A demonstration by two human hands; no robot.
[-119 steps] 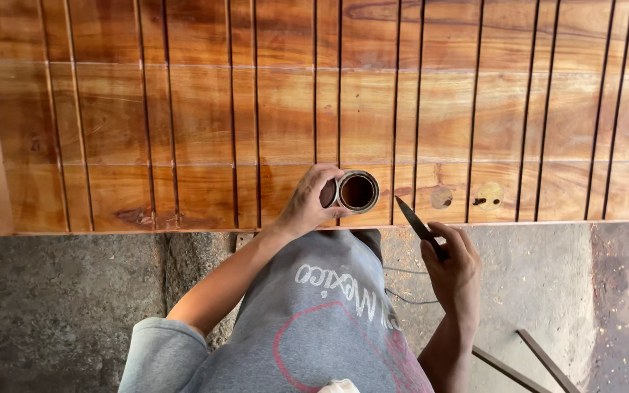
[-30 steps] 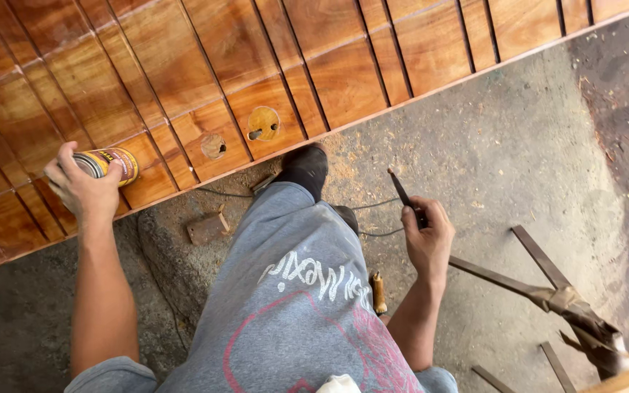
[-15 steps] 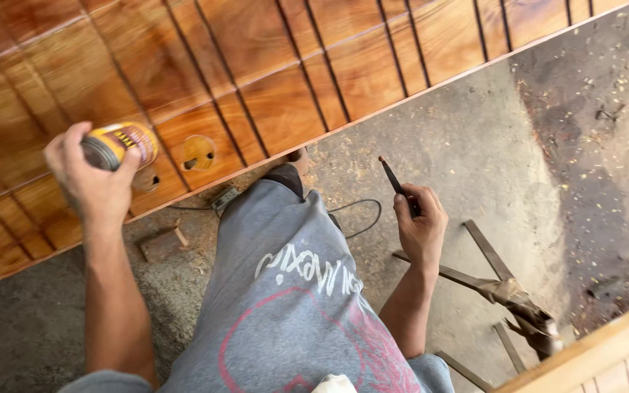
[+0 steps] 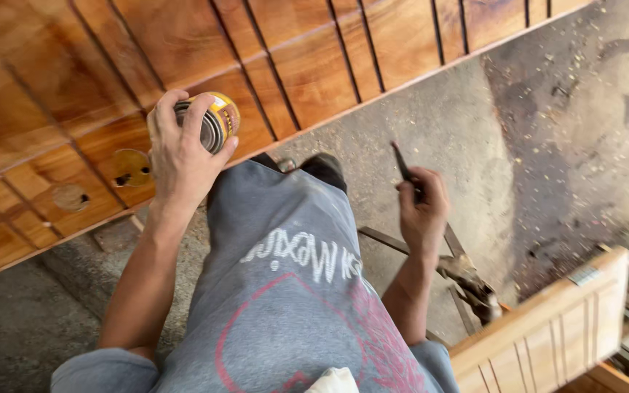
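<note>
Since half a second ago the view has swung right a bit, and the left hand point(image 4: 183, 149) with its can point(image 4: 209, 120) now sits closer to the middle, raised over the front edge of the varnished wooden door panel point(image 4: 307, 65). Fingers are wrapped tight around the small yellow-labelled tin, open top facing away from the body. Right hand point(image 4: 422, 207) is closed around a thin dark tool point(image 4: 403, 164), tip pointing up, out over bare concrete floor point(image 4: 547, 145) with plenty of room around it. Just beside that wrist there's a rusty metal frame point(image 4: 467, 280), and a light slatted wood piece point(image 4: 555, 320) crowds the lower right corner.
</note>
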